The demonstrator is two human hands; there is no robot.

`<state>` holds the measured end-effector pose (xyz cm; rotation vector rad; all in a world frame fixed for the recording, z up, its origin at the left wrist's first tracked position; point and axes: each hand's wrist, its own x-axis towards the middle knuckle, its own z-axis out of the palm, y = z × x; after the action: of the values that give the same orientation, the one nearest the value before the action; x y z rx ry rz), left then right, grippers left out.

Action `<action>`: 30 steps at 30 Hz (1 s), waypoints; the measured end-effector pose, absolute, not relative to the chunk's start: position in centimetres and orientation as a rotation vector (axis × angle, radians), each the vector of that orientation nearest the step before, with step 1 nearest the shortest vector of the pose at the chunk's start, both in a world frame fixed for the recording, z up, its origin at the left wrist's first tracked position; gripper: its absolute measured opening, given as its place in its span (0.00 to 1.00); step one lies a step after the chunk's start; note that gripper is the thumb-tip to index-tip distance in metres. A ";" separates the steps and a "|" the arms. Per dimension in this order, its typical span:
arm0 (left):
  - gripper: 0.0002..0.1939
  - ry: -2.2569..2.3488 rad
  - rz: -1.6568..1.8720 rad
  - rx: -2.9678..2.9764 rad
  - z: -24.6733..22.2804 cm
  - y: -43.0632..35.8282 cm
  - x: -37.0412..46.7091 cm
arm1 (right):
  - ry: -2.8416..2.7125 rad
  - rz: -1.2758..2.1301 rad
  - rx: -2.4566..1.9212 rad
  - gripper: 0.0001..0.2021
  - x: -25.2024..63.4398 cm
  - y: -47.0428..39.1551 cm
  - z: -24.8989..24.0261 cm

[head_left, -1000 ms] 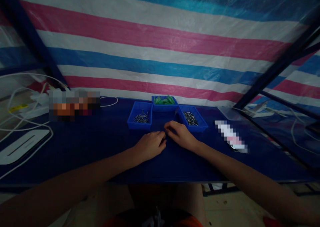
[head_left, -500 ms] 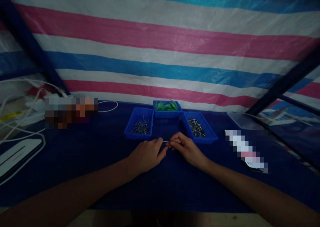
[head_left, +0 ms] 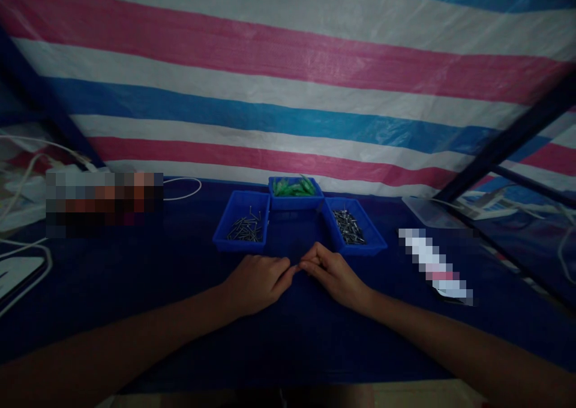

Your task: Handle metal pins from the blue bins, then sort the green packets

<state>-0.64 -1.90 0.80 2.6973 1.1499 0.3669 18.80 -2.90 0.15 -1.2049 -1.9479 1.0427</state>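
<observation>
My left hand (head_left: 257,283) and my right hand (head_left: 336,277) meet low over the blue tabletop, fingertips touching. Both are closed in a pinch around a thin screw-like piece, now almost wholly hidden by the fingers. Just beyond my left hand stands a blue tray (head_left: 218,240) with long, thin metal screws or nails (head_left: 245,229). Past my right hand is another blue tray (head_left: 375,240) with many dark metal screw-like pieces (head_left: 350,227). Between and behind them, a third blue tray (head_left: 297,203) holds green pieces (head_left: 293,187), too small to name.
White cables (head_left: 189,191) and a blurred-out heap (head_left: 105,198) lie at the left, with a white flat device (head_left: 20,273) nearer me. At right are a pixelated packet (head_left: 436,267) and a clear plastic lid or tray (head_left: 427,213). A striped sheet (head_left: 288,96) hangs behind.
The view has shifted slightly, moving the trays left in the picture. My fingertips have come closer together, and the thin pale piece that showed between them is now covered.
</observation>
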 end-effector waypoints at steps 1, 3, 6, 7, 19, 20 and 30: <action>0.16 1.144 0.357 2.719 0.8 -2.0 -0.6 | -1.951 1.034 -1.211 0.11 18.8 -2.9 0.2; 0.16 1.126 0.347 2.733 0.7 -2.0 -0.6 | -1.968 1.023 -1.213 0.10 18.8 -2.8 0.4; 0.14 1.116 0.329 2.715 0.8 -2.0 -0.8 | -2.061 1.014 -1.189 0.09 19.1 -2.5 0.8; 0.13 1.122 0.321 2.705 0.8 -1.9 -0.9 | -2.100 1.002 -1.185 0.08 19.3 -2.4 1.0; 0.14 1.059 0.337 2.599 1.6 -1.7 -1.1 | -2.397 0.741 -1.286 0.08 20.0 -3.1 1.6; 0.14 1.047 0.352 2.593 1.7 -1.8 -1.1 | -2.413 0.720 -1.299 0.08 20.0 -3.1 1.6; 0.11 0.940 0.620 2.621 0.8 -1.8 -1.1 | -2.462 0.684 -1.223 0.10 20.2 -2.9 1.6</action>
<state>-1.08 -1.82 0.77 2.6209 0.9401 0.6198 20.19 -2.95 1.64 -1.2229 -2.4623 0.6838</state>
